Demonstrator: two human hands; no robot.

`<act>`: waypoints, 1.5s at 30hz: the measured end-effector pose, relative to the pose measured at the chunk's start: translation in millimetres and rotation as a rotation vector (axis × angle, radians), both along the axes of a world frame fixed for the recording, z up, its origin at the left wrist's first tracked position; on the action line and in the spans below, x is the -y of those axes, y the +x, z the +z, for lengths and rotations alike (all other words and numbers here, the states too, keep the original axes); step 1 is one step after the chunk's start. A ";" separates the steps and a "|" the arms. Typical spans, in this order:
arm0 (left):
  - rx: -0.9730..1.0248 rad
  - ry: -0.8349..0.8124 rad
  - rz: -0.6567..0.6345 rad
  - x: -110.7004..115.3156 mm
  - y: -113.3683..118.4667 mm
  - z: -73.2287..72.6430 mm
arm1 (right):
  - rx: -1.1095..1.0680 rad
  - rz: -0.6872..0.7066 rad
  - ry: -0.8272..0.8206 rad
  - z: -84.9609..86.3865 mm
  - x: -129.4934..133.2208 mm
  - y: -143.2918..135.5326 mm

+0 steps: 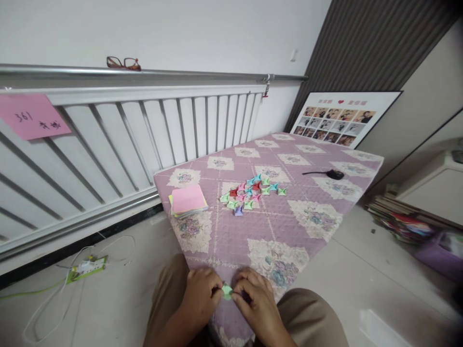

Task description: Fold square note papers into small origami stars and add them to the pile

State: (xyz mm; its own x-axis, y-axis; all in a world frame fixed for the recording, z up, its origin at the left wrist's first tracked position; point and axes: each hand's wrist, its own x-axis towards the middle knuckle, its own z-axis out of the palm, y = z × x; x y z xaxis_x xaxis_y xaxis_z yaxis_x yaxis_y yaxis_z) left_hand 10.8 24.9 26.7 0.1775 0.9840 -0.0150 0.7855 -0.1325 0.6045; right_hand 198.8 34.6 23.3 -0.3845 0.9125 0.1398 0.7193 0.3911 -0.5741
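At the near edge of the table, my left hand (203, 292) and my right hand (256, 300) pinch a small folded green paper (227, 291) from its two sides. Its exact shape is partly covered by my fingertips. Farther up the cloth lies a cluster of small folded paper pieces (249, 191) in green, pink, red, blue and purple, set in rough rows. Left of them sits a stack of square paper sheets (188, 199), a pink one on top and yellow showing at the side.
A purple floral tablecloth (235, 241) covers the table. Toward its right lies a black object with a cord (334, 174). A white radiator (181, 125) lines the left wall, glasses (123, 63) resting above. A power strip (88, 268) with cables is on the floor.
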 end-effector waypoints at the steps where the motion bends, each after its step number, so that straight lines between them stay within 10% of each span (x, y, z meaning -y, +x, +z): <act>1: -0.003 0.005 -0.002 1.6 0.4 -0.8 | -0.013 0.002 -0.001 0.2 0.3 0.4; 45: 0.114 0.073 0.045 -9.8 23.8 -7.7 | -0.270 -0.025 0.043 -7.0 -11.4 7.3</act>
State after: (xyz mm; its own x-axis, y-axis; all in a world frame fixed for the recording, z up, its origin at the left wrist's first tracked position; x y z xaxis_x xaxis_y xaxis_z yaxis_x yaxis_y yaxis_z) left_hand 34.7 34.7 19.0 0.1293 0.9888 0.0746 0.7183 -0.1453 0.6804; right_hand 206.1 46.0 16.3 -0.3056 0.9120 0.2736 0.5518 0.4038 -0.7297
